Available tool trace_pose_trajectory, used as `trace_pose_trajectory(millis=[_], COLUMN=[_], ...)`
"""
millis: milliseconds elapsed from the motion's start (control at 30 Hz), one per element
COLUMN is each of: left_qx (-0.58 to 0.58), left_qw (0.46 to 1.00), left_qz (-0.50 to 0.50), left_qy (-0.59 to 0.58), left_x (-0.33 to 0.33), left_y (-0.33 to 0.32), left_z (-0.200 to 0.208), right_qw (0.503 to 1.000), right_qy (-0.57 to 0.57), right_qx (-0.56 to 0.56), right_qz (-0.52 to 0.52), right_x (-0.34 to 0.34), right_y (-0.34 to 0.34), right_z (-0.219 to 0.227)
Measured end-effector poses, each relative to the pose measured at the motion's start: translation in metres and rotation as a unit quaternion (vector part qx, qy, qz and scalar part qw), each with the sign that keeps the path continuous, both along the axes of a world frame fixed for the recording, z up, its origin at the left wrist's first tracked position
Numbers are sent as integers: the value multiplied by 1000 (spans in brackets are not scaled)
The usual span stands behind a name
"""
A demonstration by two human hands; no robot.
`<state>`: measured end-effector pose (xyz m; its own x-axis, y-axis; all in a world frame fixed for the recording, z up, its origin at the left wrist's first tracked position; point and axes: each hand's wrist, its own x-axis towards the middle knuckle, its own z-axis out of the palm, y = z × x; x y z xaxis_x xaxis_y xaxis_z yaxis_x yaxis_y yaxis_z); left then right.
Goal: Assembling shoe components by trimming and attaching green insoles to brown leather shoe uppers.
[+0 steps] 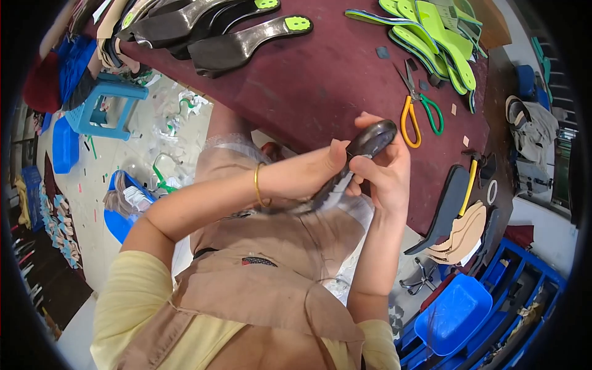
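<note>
**Q:** Report from the left.
**A:** Glossy black sole pieces with lime pads lie at the left of the maroon tabletop.

**Q:** The left hand?
**A:** The left hand clasps the item under inspection, thumb upright along its side, fingers mostly hidden.

**Q:** That item's position and appearance?
**A:** The dark sole piece is held aslant between both hands, over the lap, near the tabletop's edge. Finish: black and shiny, with bright reflections. Upper end rounded; lower part narrower, with a greyish patch.

**Q:** The right hand?
**A:** The right hand pinches the piece, thumb on the near face, fingers around the rounded end.

**Q:** Further right?
**A:** Scissors with spread blades, one orange handle, one green; lime-green insoles, heaped; tan insoles near a yellow-handled hammer.

**Q:** Labels or writing?
**A:** Any print on the held piece or the lime pads is too small to make out.
</note>
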<state>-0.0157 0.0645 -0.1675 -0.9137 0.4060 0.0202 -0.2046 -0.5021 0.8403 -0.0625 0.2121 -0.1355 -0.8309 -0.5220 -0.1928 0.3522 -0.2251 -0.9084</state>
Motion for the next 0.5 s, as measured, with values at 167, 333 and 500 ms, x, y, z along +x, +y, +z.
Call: trace_pose_trajectory(millis=[167, 333, 500], left_qx=[13, -4, -158], left_qw=[994, 985, 983], left_qz=[-92, -44, 89], left_qy=[-65, -165, -20], left_x=[0, -5, -16], left_y=[-9, -9, -7], left_z=[14, 23, -4], right_qw=[997, 971, 996], right_qy=[-3, 105, 0], right_qx=[55, 196, -5], right_qz=[-48, -82, -91], right_x=[4, 9, 39], right_y=[1, -5, -23], right_z=[3, -7, -15])
